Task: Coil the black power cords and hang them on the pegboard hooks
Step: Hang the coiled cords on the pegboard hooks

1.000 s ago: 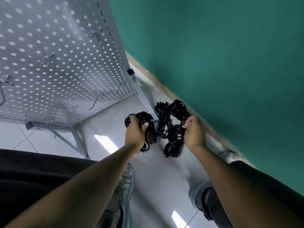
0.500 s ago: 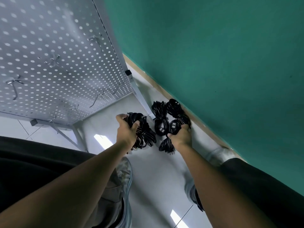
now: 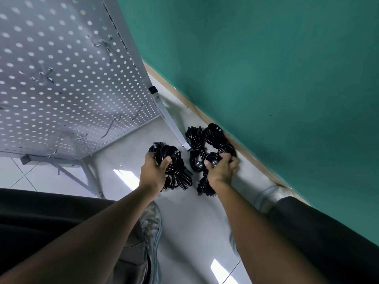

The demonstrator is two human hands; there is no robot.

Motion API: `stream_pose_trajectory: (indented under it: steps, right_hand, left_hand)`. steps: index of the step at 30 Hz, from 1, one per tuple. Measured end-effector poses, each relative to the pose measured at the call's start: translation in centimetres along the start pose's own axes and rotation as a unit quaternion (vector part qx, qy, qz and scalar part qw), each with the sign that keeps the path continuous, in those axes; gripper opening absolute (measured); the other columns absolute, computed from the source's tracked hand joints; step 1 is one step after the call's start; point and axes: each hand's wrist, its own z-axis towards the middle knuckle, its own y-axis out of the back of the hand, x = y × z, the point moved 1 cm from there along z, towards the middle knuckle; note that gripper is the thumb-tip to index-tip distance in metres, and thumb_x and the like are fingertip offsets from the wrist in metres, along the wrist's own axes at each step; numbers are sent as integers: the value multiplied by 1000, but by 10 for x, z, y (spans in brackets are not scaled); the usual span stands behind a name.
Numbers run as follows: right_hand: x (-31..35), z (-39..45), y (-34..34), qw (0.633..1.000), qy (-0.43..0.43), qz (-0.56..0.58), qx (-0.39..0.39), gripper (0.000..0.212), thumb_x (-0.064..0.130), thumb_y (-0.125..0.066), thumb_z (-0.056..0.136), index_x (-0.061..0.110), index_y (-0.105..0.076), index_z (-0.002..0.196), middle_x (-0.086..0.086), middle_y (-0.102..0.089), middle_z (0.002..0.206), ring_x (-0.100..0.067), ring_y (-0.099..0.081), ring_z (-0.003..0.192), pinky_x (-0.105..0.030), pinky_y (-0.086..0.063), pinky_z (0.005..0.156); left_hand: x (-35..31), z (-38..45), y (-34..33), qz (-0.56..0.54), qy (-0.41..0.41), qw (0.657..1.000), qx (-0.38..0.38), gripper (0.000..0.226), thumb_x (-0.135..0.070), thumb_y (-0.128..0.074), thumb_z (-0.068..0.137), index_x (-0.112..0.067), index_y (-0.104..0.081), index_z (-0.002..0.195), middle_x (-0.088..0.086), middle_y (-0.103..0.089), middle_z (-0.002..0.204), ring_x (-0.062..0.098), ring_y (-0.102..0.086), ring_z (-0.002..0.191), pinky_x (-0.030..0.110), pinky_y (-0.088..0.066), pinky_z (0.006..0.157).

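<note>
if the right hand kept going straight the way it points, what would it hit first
The right hand already grips one cord bundle and points toward the green wall. Straight on it would probably meet the bundle lying against the baseboard, then the wall, though depth is hard to judge.

Left hand (image 3: 152, 171): fingers and thumb curled round coiled black cord bundle (image 3: 174, 171), held above floor (image 3: 127, 148).
Right hand (image 3: 222, 168): fingers curled over second cord bundle (image 3: 205, 184), beside green wall (image 3: 266, 68).
Third cord bundle (image 3: 194, 148): on floor between both hands, touching pegboard stand leg (image 3: 174, 124).
Fourth cord bundle (image 3: 216, 136): against wall's base edge.
Pegboard (image 3: 61, 78): white, perforated, upper left; several metal hooks (image 3: 107, 47), all bare.
Shoe (image 3: 151, 224): on floor, bottom centre.
</note>
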Motion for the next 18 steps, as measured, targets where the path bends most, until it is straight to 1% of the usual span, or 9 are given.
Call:
stream_pose_trajectory:
  steps: [2,4,6,8,10,12,14,16,18]
  right_hand:
    - [-5,-6,1,999,35,23,-1,43,18,-68,96,11,-43,130,-14,-27,153,-35,-41,134,-41,-46,103]
    - [-9,-11,8,997,48,69,-3,46,14,-67,97,5,-41,134,-18,-35,147,-35,-53,123,-35,-46,99]
    - [-4,-17,22,992,52,111,-14,46,12,-67,96,4,-41,133,-18,-41,142,-29,-55,115,-30,-46,96]
    - [9,-21,39,988,55,141,-15,44,12,-68,96,3,-42,131,-16,-47,135,-25,-55,109,-25,-44,90]
    - [29,-27,62,984,85,157,-9,42,14,-69,96,5,-44,129,-11,-53,126,-23,-56,106,-20,-41,82]
    - [51,-41,93,977,129,171,-16,38,18,-72,94,12,-47,122,-9,-56,121,-25,-58,105,-27,-45,85]
    - [66,-54,117,969,162,182,-29,38,19,-74,91,15,-49,120,-9,-58,119,-28,-59,109,-39,-48,96]
    - [84,-82,150,960,197,198,-35,46,25,-76,89,20,-47,124,-8,-59,122,-27,-60,112,-42,-47,101]
    - [104,-111,184,949,225,220,-32,56,39,-77,84,32,-43,128,-8,-62,125,-25,-62,114,-41,-48,102]
  left_hand:
    - [-3,-2,1,-11,-2,1000,-5,52,-37,-60,102,-5,-41,138,4,-59,106,16,-64,82,54,-60,88]
    - [-5,-6,1,-30,1,1000,-10,48,-35,-57,104,-5,-42,138,0,-57,100,11,-62,80,53,-60,90]
    - [-9,-14,4,-59,6,998,-5,45,-32,-56,105,-5,-43,139,2,-55,102,14,-63,83,50,-60,89]
    - [-19,-24,10,-79,3,997,7,44,-30,-55,105,-6,-44,140,8,-59,113,22,-67,93,45,-59,90]
    - [-33,-36,19,-78,-10,996,33,40,-30,-56,105,-10,-46,139,13,-64,123,28,-69,103,47,-59,94]
    - [-54,-54,31,-66,-35,995,62,35,-32,-56,105,-15,-49,135,13,-68,119,30,-71,102,52,-57,96]
    - [-73,-67,40,-55,-57,994,74,28,-32,-55,106,-20,-50,130,9,-69,108,29,-71,98,51,-57,96]
    - [-100,-92,57,-74,-84,990,89,27,-27,-54,106,-18,-48,131,7,-68,104,25,-70,95,44,-59,89]
    - [-126,-114,75,-93,-115,982,118,26,-22,-54,106,-14,-48,130,11,-68,110,22,-71,96,32,-60,78]
